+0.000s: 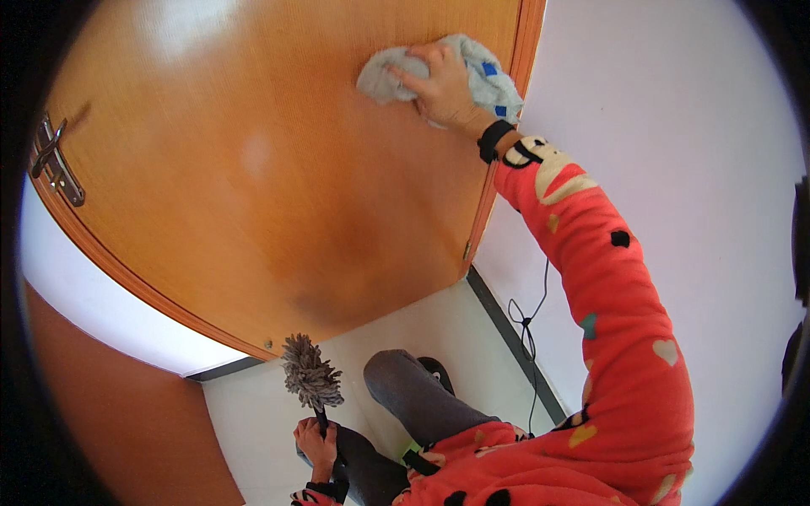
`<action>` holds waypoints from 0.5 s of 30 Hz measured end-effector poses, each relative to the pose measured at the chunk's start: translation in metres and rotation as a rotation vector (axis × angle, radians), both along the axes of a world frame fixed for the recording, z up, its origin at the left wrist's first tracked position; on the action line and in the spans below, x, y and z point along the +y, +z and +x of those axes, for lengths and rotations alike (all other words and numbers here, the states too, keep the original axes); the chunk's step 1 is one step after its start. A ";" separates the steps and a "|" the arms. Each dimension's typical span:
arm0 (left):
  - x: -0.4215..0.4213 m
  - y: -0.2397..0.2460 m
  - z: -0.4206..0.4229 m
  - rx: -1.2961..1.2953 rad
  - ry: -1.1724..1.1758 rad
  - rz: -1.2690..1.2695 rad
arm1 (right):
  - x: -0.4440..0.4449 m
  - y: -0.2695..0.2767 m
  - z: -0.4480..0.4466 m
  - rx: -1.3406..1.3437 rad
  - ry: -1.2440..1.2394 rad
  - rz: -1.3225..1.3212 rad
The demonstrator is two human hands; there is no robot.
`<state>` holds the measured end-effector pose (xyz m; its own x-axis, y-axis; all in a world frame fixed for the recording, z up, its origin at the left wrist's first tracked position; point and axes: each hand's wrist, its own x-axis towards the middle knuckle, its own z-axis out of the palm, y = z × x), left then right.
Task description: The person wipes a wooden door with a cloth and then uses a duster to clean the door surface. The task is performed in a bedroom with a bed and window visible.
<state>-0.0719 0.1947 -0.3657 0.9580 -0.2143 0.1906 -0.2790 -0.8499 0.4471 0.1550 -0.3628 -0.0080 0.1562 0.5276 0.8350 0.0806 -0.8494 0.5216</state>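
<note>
My right hand (443, 85) presses a light grey cloth (490, 88) with blue patches flat on a wooden door (253, 158), near the door's hinged side. The fingers are spread over the cloth, and part of it bunches out beyond them. Low in the view, my left hand (316, 443) grips the black handle of a grey microfibre duster (310, 373). The duster's fluffy head points up, above the pale floor and close to the door's bottom edge. A metal door handle (54, 152) is at the door's far left.
A pale wall (664, 158) with a dark skirting board (516, 341) stands to the right. A black cable (531, 341) hangs along it. A reddish-brown panel (114, 405) lies at the lower left. My bent legs are over the tiled floor (253, 417).
</note>
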 end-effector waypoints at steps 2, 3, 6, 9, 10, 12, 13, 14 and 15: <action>0.000 -0.003 0.000 -0.014 -0.006 0.009 | -0.002 -0.024 -0.005 0.023 0.043 -0.052; 0.001 -0.004 0.001 -0.026 -0.018 0.018 | -0.002 -0.037 -0.006 0.016 0.049 -0.060; 0.001 -0.006 0.003 -0.027 -0.030 0.016 | -0.003 -0.075 -0.010 -0.001 -0.001 -0.104; 0.001 -0.004 0.002 0.000 -0.021 0.023 | -0.004 -0.111 -0.006 0.008 0.025 -0.112; 0.001 -0.004 0.002 0.001 -0.033 0.030 | -0.005 -0.124 -0.007 0.030 0.020 -0.109; 0.002 -0.004 0.001 0.036 -0.033 0.028 | -0.008 -0.150 -0.011 0.075 0.010 -0.102; 0.003 -0.005 0.001 0.010 -0.056 0.017 | -0.009 -0.161 -0.012 0.094 0.050 -0.085; 0.004 -0.008 0.002 0.027 -0.036 0.045 | -0.009 -0.171 -0.015 0.138 0.028 -0.094; 0.006 -0.010 0.004 0.012 -0.035 0.068 | -0.009 -0.182 -0.021 0.170 0.015 -0.098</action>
